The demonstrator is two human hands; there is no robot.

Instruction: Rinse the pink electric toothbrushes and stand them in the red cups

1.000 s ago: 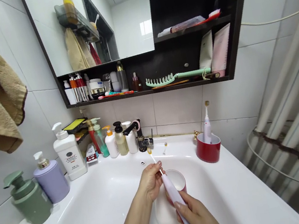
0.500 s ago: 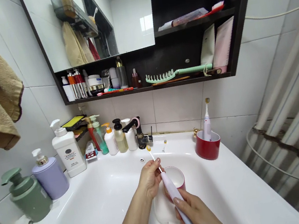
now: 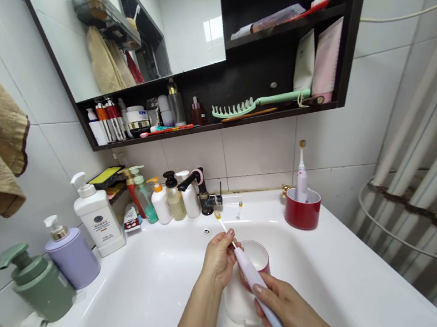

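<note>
My right hand (image 3: 284,307) is wrapped round the pale pink-to-blue handle of an electric toothbrush (image 3: 258,286), which tilts up and away over the sink. At its upper end, my left hand (image 3: 221,259) pinches the white neck of the brush head (image 3: 218,217), whose yellowish bristles point towards the tap. Behind the handle a red cup with a white inside (image 3: 258,252) stands in the sink, partly hidden by the brush and my hands. Beneath them lies a white container or lid (image 3: 241,309), also partly covered.
Around the white sink (image 3: 139,290) stand several pump bottles, among them a green one (image 3: 41,287) and a purple one (image 3: 75,256). A black tap (image 3: 201,189) rises at the back. A red cup (image 3: 304,216) on the right rim holds another electric toothbrush (image 3: 301,182). Another brush head (image 3: 239,210) lies by the tap.
The camera view has shifted slightly. Both hands keep the same hold on the toothbrush, with almost no movement.
</note>
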